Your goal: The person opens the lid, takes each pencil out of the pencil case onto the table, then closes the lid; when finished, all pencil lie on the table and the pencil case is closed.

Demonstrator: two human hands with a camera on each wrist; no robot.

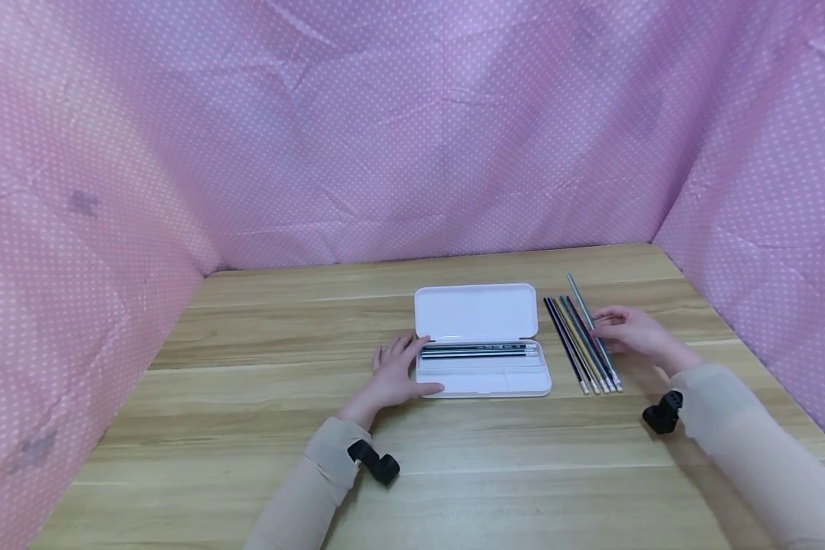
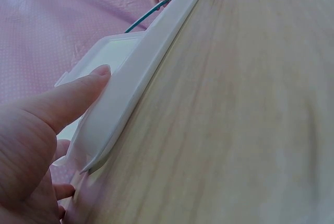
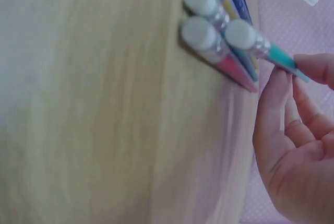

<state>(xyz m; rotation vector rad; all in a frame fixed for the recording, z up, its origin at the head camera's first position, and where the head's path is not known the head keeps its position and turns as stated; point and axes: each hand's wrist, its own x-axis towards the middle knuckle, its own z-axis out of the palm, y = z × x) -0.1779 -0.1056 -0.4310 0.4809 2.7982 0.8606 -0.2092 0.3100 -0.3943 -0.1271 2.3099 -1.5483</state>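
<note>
A white pencil case point(image 1: 462, 380) lies open on the table, its lid point(image 1: 475, 312) folded back. Several dark pencils point(image 1: 474, 354) lie side by side in its rear compartment. My left hand point(image 1: 390, 378) holds the case at its left end, thumb point(image 2: 86, 91) over the front edge and fingers spread round the side. To the right of the case, several pencils point(image 1: 567, 336) with white erasers lie in a slanted row. My right hand point(image 1: 629, 333) pinches a teal pencil point(image 3: 281, 57) between thumb and fingertips; its eraser end overlaps the row's erasers in the right wrist view.
The wooden table point(image 1: 247, 397) reaches back to a pink dotted cloth point(image 1: 399, 153) that hangs behind it and on both sides. A black wrist camera point(image 1: 374, 461) sits on the left sleeve, another point(image 1: 662, 413) on the right.
</note>
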